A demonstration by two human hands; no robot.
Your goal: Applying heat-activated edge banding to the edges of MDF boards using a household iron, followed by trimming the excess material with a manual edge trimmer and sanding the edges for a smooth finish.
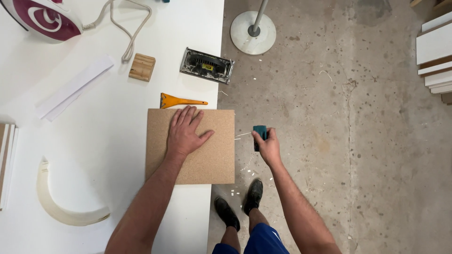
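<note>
A square brown particle board (pixel 209 160) lies on the white table (pixel 108 141), its right edge hanging slightly past the table's edge. My left hand (pixel 184 131) presses flat on the board's upper part, fingers spread. Just right of the board's edge, my right hand (pixel 267 146) grips a small dark teal block tool (pixel 259 134). A thin white sliver sticks out between the board's edge and the tool.
An orange scraper (pixel 179 100), a metal sander base (pixel 207 65), a wooden block (pixel 142 67), a white strip (pixel 73 87), an iron (pixel 42 19) with cord and a curled edge band (pixel 61 209) lie on the table. A lamp base (pixel 253 32) and stacked panels (pixel 435 51) stand on the concrete floor.
</note>
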